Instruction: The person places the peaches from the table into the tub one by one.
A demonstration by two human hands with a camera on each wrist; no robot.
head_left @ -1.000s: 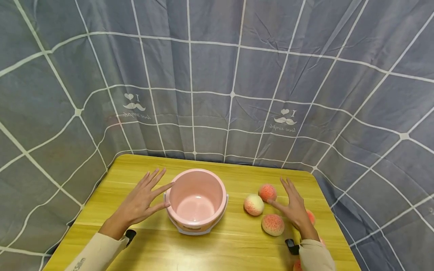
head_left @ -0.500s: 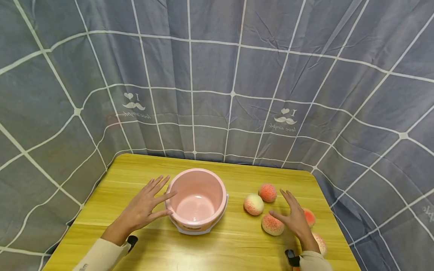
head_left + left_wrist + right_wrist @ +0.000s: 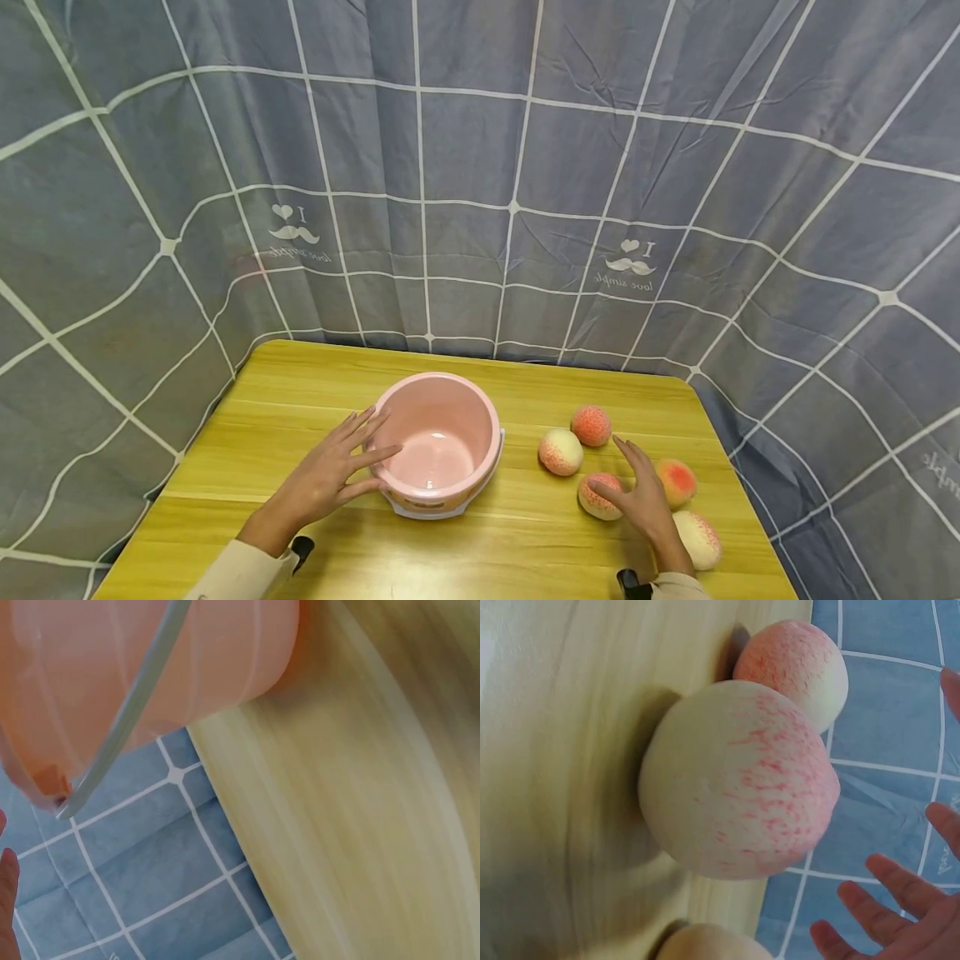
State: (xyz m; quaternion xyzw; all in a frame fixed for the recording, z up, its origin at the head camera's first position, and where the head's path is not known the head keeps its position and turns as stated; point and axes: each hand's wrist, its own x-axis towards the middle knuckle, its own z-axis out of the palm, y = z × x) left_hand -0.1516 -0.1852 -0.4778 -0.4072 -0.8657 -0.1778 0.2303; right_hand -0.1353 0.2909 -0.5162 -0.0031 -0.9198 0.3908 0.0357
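A pink bucket (image 3: 438, 417) with a pale handle (image 3: 135, 697) stands upright on the yellow wood-grain table. Fingers spread, my left hand (image 3: 333, 475) hovers at its left side, and the fingertips overlap the rim in the head view. My right hand (image 3: 641, 500) is held above a group of peaches, its fingers apart and holding nothing. Its thumb overlaps a pink-speckled peach (image 3: 597, 505). Left of and beyond that hand lie a pale peach (image 3: 560, 452) and a redder peach (image 3: 592, 426). To its right are an orange-red peach (image 3: 677, 483) and a cream peach (image 3: 698, 540).
A grey-blue curtain (image 3: 465, 242) with white grid lines hangs behind the table and along both sides. The table (image 3: 315, 375) has rounded far corners. Bare wood lies between the bucket and the peaches.
My left hand has shifted right and slightly nearer me, closer over the bucket's rim. My right hand has drawn back towards me, uncovering the peaches on the right. Bucket and peaches stay put.
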